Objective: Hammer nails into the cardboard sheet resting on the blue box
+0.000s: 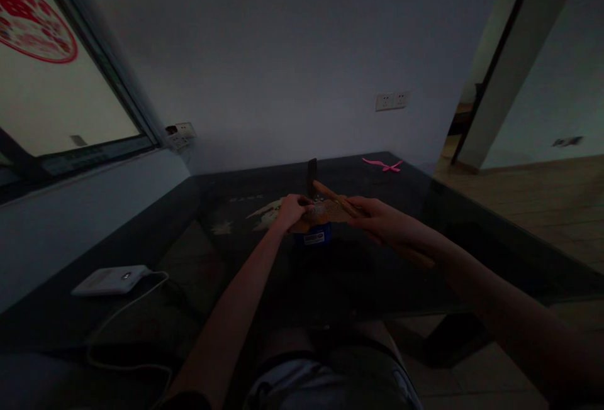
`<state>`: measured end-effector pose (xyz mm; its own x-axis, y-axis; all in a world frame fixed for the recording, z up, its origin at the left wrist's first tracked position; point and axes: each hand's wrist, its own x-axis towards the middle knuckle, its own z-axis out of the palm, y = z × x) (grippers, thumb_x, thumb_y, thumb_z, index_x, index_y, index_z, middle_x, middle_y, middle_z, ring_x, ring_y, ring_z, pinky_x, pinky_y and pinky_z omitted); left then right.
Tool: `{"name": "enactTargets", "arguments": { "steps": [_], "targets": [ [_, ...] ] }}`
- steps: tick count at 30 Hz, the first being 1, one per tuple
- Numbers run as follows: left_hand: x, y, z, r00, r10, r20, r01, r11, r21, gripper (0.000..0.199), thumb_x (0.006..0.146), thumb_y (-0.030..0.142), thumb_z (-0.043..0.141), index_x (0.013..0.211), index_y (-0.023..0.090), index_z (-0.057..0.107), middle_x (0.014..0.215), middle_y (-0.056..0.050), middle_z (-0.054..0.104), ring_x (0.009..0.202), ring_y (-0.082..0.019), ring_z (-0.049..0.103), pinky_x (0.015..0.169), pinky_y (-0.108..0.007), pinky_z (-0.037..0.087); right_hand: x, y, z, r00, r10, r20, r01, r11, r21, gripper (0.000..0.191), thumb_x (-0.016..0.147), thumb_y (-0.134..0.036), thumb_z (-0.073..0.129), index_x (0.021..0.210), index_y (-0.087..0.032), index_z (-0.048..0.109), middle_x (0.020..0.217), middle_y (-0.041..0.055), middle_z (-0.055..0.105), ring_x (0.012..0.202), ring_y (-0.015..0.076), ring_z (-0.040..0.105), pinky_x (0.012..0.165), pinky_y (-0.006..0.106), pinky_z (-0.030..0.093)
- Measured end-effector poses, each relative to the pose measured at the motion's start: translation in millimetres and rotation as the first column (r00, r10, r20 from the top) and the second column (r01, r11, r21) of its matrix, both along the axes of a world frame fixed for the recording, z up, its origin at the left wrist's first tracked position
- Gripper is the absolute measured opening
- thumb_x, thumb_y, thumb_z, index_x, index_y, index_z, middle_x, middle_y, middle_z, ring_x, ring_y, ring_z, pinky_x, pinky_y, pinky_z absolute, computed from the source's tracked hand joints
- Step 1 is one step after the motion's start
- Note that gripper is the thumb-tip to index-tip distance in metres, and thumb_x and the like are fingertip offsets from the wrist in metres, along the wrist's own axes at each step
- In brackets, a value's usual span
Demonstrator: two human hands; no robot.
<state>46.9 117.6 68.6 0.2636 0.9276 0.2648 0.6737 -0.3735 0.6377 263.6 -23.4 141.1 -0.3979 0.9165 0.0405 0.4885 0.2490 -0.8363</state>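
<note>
In dim light, my right hand (377, 218) is closed round the wooden handle (333, 195) of a tool that looks like a hammer. The tool's dark flat head (312, 174) stands upright at the handle's far end. My left hand (293, 210) pinches the left part of a brown, speckled flat piece (325, 210). Under that piece sits a small blue container (315, 235) with a white label. My right fingers are near the piece's right end; whether they touch it I cannot tell.
The dark glossy table (264, 284) reaches the wall. On its left lies a white power bank (111, 280) with a white cable (120, 312) running off the near edge. A pink ribbon (387, 166) lies at the back right. Sockets (391, 101) are on the wall.
</note>
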Motion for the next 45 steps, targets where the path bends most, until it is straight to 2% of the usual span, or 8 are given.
{"name": "enactTargets", "arguments": {
  "steps": [4, 10, 15, 22, 27, 35, 39, 45],
  "targets": [
    [0, -5, -2.0, 1.0, 0.021, 0.007, -0.021, 1.0, -0.008, 0.02, 0.075, 0.02, 0.067, 0.092, 0.011, 0.073, 0.09, -0.01, 0.074, 0.08, -0.02, 0.068, 0.074, -0.027, 0.05, 0, 0, -1.4, 0.999, -0.004, 0.035, 0.005, 1.0, -0.011, 0.046, 0.081, -0.013, 0.052, 0.127, -0.016, 0.048, 0.061, -0.0085, 0.047, 0.033, 0.0037, 0.041, 0.029, 0.015, 0.033],
    [1, -7, -2.7, 0.999, 0.036, 0.001, -0.036, 0.999, -0.007, 0.019, 0.075, 0.023, 0.068, 0.088, 0.01, 0.074, 0.087, -0.01, 0.074, 0.077, -0.019, 0.067, 0.073, -0.027, 0.049, -1, -4, 2.6, 0.999, 0.004, -0.032, -0.004, 1.0, -0.009, 0.041, 0.082, -0.021, 0.052, 0.123, -0.014, 0.05, 0.055, -0.0098, 0.043, 0.032, 0.0044, 0.038, 0.029, 0.016, 0.031],
    [2, -4, -3.8, 0.998, 0.053, -0.025, -0.053, 0.999, 0.002, 0.021, 0.073, 0.026, 0.069, 0.087, 0.012, 0.074, 0.084, -0.009, 0.074, 0.075, -0.02, 0.066, 0.07, -0.027, 0.048, -2, 0, -3.8, 1.0, -0.017, 0.019, 0.018, 0.999, -0.042, 0.046, 0.078, -0.015, 0.054, 0.124, -0.013, 0.052, 0.056, -0.0091, 0.045, 0.033, 0.0048, 0.04, 0.03, 0.016, 0.031],
    [1, -2, -6.6, 0.999, 0.045, -0.031, -0.045, 0.999, 0.002, 0.02, 0.075, 0.028, 0.067, 0.085, 0.012, 0.074, 0.081, -0.009, 0.073, 0.071, -0.018, 0.066, 0.068, -0.026, 0.048, 1, 2, -4.1, 1.0, 0.007, -0.027, -0.007, 1.0, 0.008, 0.044, 0.081, -0.021, 0.052, 0.125, -0.015, 0.05, 0.06, -0.0084, 0.048, 0.033, 0.004, 0.039, 0.03, 0.016, 0.031],
    [1, -3, -5.5, 0.999, 0.04, -0.031, -0.04, 0.999, 0.006, 0.02, 0.073, 0.025, 0.069, 0.087, 0.012, 0.074, 0.084, -0.008, 0.073, 0.075, -0.019, 0.066, 0.07, -0.026, 0.048, 3, 5, -8.8, 1.0, -0.008, 0.021, 0.009, 0.999, -0.05, 0.05, 0.078, -0.016, 0.052, 0.128, -0.011, 0.048, 0.058, -0.0082, 0.046, 0.033, 0.0054, 0.04, 0.029, 0.017, 0.032],
    [2, -5, -3.3, 1.0, 0.012, -0.02, -0.011, 0.999, 0.035, 0.019, 0.075, 0.023, 0.067, 0.09, 0.013, 0.073, 0.091, -0.009, 0.073, 0.081, -0.019, 0.066, 0.075, -0.026, 0.049, 6, -1, 5.7, 0.999, -0.016, -0.03, 0.015, 0.999, -0.03, 0.045, 0.08, -0.021, 0.053, 0.124, -0.014, 0.051, 0.055, -0.0095, 0.043, 0.033, 0.0048, 0.038, 0.03, 0.016, 0.031],
    [1, -5, -2.6, 0.999, -0.02, -0.029, 0.022, 0.999, 0.049, 0.02, 0.076, 0.024, 0.065, 0.091, 0.014, 0.073, 0.091, -0.007, 0.073, 0.084, -0.019, 0.066, 0.078, -0.027, 0.049, 6, 1, -6.4, 0.999, -0.035, -0.04, 0.033, 0.999, -0.038, 0.049, 0.079, -0.02, 0.053, 0.127, -0.012, 0.048, 0.057, -0.0091, 0.045, 0.034, 0.005, 0.04, 0.031, 0.016, 0.032],
    [-1, -6, 1.4, 0.998, -0.014, -0.061, 0.019, 0.997, 0.076, 0.02, 0.075, 0.022, 0.064, 0.091, 0.016, 0.074, 0.091, -0.006, 0.073, 0.085, -0.019, 0.066, 0.082, -0.028, 0.048, 9, -3, -18.7, 0.992, -0.1, -0.076, 0.092, 0.991, -0.101, 0.064, 0.081, -0.021, 0.052, 0.142, -0.013, 0.033, 0.053, -0.0106, 0.043, 0.032, 0.0054, 0.04, 0.03, 0.016, 0.032]
  ]
}}
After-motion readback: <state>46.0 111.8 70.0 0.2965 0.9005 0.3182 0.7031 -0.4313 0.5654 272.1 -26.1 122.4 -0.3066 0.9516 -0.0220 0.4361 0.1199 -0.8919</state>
